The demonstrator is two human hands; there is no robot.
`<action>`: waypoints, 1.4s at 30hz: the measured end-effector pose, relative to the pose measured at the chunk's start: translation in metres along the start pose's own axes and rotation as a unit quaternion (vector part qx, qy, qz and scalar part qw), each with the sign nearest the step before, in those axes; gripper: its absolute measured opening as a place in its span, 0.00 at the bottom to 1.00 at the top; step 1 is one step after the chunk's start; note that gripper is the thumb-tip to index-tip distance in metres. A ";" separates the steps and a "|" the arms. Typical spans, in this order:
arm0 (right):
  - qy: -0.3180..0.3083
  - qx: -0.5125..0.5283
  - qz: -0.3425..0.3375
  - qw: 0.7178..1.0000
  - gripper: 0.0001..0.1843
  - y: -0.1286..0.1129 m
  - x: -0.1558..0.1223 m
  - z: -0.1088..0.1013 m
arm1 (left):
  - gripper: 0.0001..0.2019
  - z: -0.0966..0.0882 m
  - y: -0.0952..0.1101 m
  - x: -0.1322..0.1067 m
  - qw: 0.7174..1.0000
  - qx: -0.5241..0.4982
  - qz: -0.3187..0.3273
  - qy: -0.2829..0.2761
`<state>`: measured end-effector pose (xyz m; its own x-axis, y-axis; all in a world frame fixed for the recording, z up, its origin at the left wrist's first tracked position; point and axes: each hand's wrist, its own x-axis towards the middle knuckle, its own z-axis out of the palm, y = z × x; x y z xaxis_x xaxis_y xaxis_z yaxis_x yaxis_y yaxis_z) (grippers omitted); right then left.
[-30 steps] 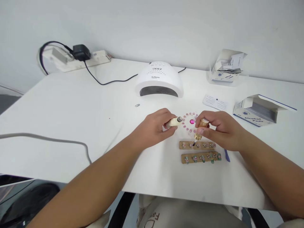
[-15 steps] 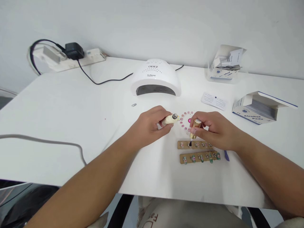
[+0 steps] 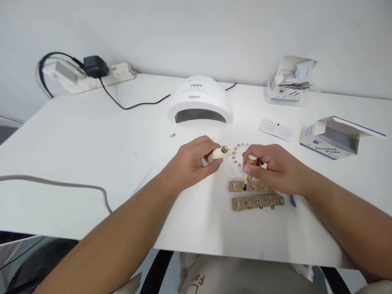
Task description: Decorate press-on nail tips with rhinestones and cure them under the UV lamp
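Note:
My left hand (image 3: 199, 159) is closed round a cream nail polish bottle (image 3: 218, 154), its dark open neck tilted to the right. Between the fingers of my right hand (image 3: 268, 165) is a gold-capped nail polish brush (image 3: 250, 165), its dark bristles pointing down. The bristle tip is over the second stand from the left on the rear brown strip (image 3: 231, 186); whether it touches cannot be made out. Several green decorated false nails stand on the front brown strip (image 3: 245, 205). Behind my right hand, a ring of small pink nail samples (image 3: 234, 153) is partly hidden.
A white nail lamp (image 3: 199, 102) stands behind my hands. To the right are an alcohol pad box (image 3: 329, 141), another opened box (image 3: 288, 87) and white packets (image 3: 275, 129). A purple tool (image 3: 293, 201) lies by the front strip. A grey cable (image 3: 76, 184) crosses the left side.
My right hand has lowered the brush very slightly toward the stand on the rear strip, shifting a little left. My left hand has stayed nearly still with the bottle.

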<state>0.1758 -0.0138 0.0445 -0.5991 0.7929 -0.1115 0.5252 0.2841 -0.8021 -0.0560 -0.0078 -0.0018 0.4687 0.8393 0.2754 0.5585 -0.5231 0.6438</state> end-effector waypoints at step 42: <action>0.236 -0.037 -0.094 0.966 0.09 0.010 -0.004 0.007 | 0.07 0.008 0.014 -0.003 0.997 0.013 0.040 -0.067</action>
<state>0.1793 -0.0183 0.0325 -0.3557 0.8757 0.3266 0.4862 0.4718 -0.7355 -0.0441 -0.0190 0.0012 0.5989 0.7684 0.2257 0.5324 -0.5925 0.6046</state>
